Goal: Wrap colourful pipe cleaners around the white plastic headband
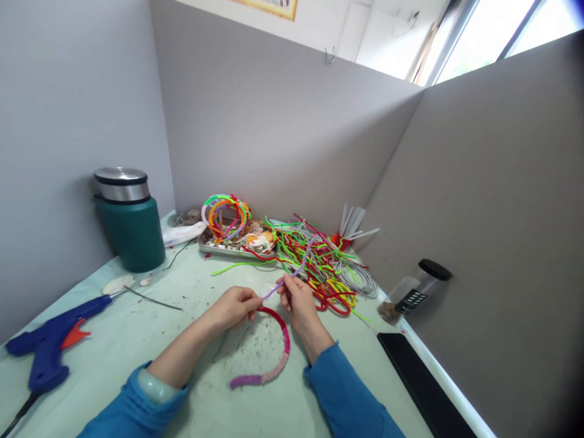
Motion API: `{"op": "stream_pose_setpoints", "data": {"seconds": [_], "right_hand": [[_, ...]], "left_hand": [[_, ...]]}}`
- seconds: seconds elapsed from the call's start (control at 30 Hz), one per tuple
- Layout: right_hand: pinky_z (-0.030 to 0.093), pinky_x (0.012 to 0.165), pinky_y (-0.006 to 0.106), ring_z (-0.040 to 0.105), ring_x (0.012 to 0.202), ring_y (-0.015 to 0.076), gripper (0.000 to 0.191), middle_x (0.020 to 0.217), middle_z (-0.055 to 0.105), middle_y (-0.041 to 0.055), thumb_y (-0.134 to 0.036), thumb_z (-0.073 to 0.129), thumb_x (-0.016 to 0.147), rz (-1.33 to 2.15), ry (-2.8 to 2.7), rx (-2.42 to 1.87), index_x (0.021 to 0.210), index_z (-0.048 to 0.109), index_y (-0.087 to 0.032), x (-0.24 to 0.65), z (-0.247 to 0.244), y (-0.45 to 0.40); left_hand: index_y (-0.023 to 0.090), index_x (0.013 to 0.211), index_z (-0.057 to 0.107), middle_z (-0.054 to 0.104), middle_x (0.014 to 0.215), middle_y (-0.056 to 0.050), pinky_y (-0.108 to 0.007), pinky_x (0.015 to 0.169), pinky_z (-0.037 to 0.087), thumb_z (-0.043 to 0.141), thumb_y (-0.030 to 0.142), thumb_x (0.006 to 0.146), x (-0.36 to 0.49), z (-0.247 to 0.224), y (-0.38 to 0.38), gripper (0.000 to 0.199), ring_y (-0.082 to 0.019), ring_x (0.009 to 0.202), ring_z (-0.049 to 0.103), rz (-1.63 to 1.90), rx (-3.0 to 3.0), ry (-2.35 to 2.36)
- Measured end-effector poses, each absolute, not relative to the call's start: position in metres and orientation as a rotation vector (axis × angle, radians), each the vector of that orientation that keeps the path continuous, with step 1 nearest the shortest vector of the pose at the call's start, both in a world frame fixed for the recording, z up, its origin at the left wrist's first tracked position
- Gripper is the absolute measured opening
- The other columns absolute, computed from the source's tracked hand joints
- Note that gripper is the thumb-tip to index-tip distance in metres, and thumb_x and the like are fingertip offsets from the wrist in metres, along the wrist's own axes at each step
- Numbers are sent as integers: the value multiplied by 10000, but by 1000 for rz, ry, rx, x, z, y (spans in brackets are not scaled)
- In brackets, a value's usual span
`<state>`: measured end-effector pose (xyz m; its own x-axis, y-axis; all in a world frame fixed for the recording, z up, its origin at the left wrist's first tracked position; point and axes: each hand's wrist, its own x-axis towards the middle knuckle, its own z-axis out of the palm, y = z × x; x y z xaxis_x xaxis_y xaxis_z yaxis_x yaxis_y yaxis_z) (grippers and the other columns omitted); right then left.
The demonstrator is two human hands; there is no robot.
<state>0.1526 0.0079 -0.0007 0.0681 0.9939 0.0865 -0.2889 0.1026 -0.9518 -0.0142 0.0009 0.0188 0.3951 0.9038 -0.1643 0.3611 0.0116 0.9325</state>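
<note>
Between my hands runs a thin purple pipe cleaner, its free end rising over the colored pile. My left hand pinches its lower end together with the red end of a curved wrapped strip. That strip bends through red, pink and pale pink to purple and hangs or rests low over the table. My right hand pinches the purple pipe cleaner a little farther up, thumb against fingers.
A blue glue gun and green bottle stand at left. A metal tray holds shells and colored rings. Behind lie many pipe cleaners, glue sticks and gray wire. A clear jar and black slab are at right.
</note>
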Motion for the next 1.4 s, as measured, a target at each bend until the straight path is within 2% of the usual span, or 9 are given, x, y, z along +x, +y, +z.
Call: {"op": "stream_pose_setpoints", "data": {"seconds": [0.13, 0.3, 0.4, 0.5, 0.7, 0.83, 0.97, 1.23, 1.4], "right_hand": [[210, 331, 163, 377, 373, 32, 316, 614, 568, -10, -448, 596, 723, 1308, -1082, -978, 766, 588, -135, 147, 1, 3], [205, 344, 169, 336, 348, 35, 305, 447, 488, -39, -412, 598, 725, 1308, -1181, -1026, 614, 554, -131, 142, 2, 0], [222, 344, 172, 344, 367, 39, 289, 498, 521, -32, -418, 597, 721, 1251, -1124, -999, 670, 574, -135, 142, 3, 1], [230, 338, 174, 356, 370, 38, 286, 566, 565, -13, -423, 594, 720, 1269, -1121, -983, 718, 585, -137, 141, 3, 1], [189, 347, 175, 310, 332, 33, 305, 379, 430, -59, -416, 585, 738, 1336, -1225, -1012, 620, 547, -137, 138, 0, -2], [195, 345, 171, 316, 337, 31, 305, 417, 467, -53, -422, 586, 735, 1356, -1213, -987, 635, 528, -140, 137, 1, -2], [212, 354, 165, 355, 370, 31, 281, 540, 559, -24, -409, 602, 722, 1385, -1232, -933, 672, 513, -147, 137, 2, -3], [237, 380, 179, 328, 380, 42, 273, 481, 491, -55, -403, 622, 695, 1308, -1234, -1007, 649, 514, -158, 132, 1, -5], [252, 390, 191, 331, 382, 56, 253, 427, 437, -65, -379, 593, 718, 1205, -1232, -1074, 627, 522, -154, 129, -3, -1]], "left_hand": [[143, 606, 521, 502, 470, 25, -201, 350, 200, 523, 529, 675, -14, 14, 3, 392, -50, 333, 324, 679, 1540, 1195], [134, 646, 533, 493, 471, 37, -197, 336, 169, 545, 523, 691, -16, 18, 1, 391, -32, 309, 295, 699, 1318, 1044], [127, 751, 557, 532, 534, 27, -191, 330, 165, 569, 475, 705, -18, 21, -1, 351, -23, 310, 292, 670, 1151, 912], [133, 748, 545, 533, 556, 30, -181, 328, 163, 606, 411, 702, -19, 21, -1, 288, -14, 318, 289, 658, 1071, 843], [141, 700, 528, 515, 557, 41, -174, 325, 135, 630, 397, 694, -20, 21, -1, 276, -7, 324, 289, 667, 1047, 816], [141, 698, 531, 523, 575, 38, -176, 328, 132, 642, 391, 681, -21, 24, -3, 274, -8, 334, 299, 660, 1061, 817], [135, 707, 547, 543, 588, 25, -181, 327, 132, 630, 394, 678, -20, 26, -3, 273, -16, 343, 320, 632, 1097, 808], [156, 645, 505, 493, 508, 52, -187, 335, 158, 580, 396, 645, -18, 24, -2, 252, -29, 330, 295, 665, 1224, 977], [147, 655, 542, 489, 492, 42, -202, 375, 202, 514, 394, 669, -16, 17, 4, 250, -57, 366, 320, 663, 1513, 1236]]}}
